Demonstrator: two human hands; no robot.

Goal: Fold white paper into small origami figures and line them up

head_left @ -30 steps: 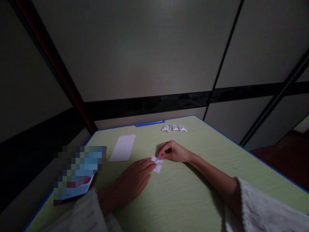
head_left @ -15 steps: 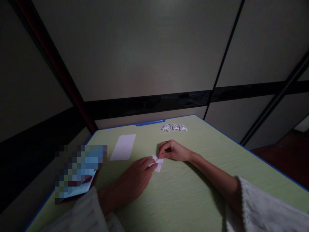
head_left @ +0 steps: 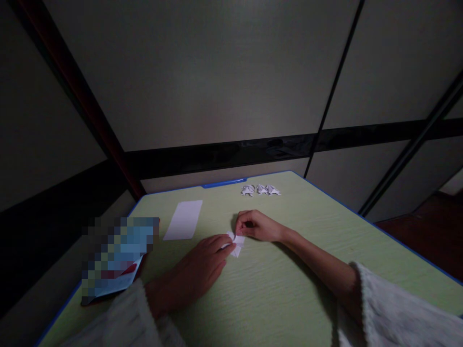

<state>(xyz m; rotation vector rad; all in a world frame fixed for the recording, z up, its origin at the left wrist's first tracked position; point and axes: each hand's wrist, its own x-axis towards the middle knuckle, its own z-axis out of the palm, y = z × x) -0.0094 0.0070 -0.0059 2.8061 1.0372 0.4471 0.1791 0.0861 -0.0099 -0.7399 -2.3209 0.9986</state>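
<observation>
A small folded piece of white paper (head_left: 238, 250) lies on the green table between my hands. My left hand (head_left: 202, 265) comes in from the lower left, its fingers closed over the paper's left part and pressing it against the tabletop. From the right, my right hand (head_left: 258, 225) pinches the paper's upper edge between thumb and forefinger, the other fingers curled. Part of the paper is hidden under the left fingers. Beyond my right hand, three folded white paper figures (head_left: 262, 190) stand in a row near the far edge.
White paper sheets (head_left: 183, 220) lie flat left of my hands. A tablet-like device (head_left: 121, 260) with a blurred-out screen rests at the table's left edge. The green table (head_left: 275, 299) has a blue rim, and panelled cabinet doors (head_left: 217, 72) rise behind it.
My right fingertips have shifted slightly left along the paper's upper edge. My left hand keeps its place on the paper, and the other things stay where they were.
</observation>
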